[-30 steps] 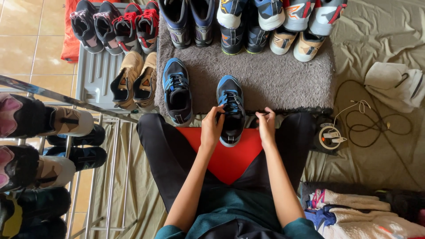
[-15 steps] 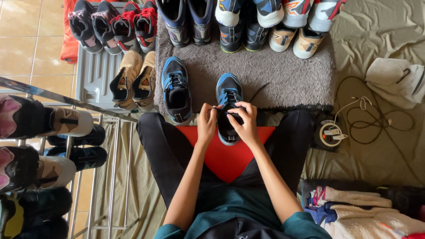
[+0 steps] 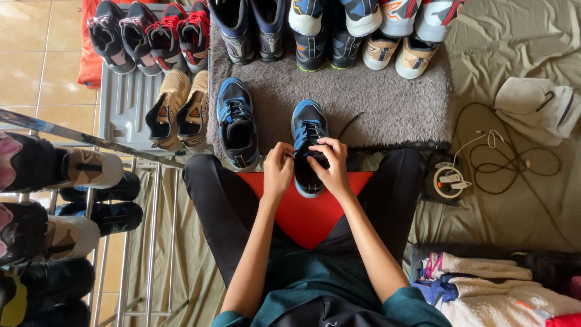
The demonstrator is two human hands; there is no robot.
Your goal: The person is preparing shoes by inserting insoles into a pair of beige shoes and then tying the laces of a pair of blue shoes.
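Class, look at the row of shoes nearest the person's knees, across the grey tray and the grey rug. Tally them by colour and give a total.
Tan shoes: 2
Blue-and-black shoes: 2 (left hand and right hand grip one)
Total: 4

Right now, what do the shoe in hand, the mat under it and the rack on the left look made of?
Blue and black shoe: looks like woven synthetic mesh, matte, with fabric laces; both the left hand and the right hand are at its laces.
Grey mat: shaggy pile, probably textile; fuzzy, light-scattering surface.
Rack: likely metal; thin bars with a bright silvery sheen.
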